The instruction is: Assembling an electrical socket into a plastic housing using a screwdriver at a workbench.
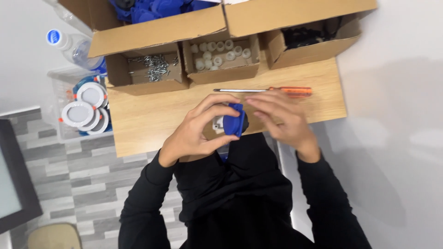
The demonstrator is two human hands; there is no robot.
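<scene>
Grey plank flooring surrounds a small wooden desk (138,124) seen from above. Cardboard boxes line its far edge within easy reach: one of screws (154,65), one of white caps (220,53). Just before them lies an orange-handled screwdriver (267,90). Left hand (198,129) clasps a blue round plastic part (234,119) above the desk's near edge, steadying it, while right hand (281,117), fingers loosely spread, touches its far side.
</scene>
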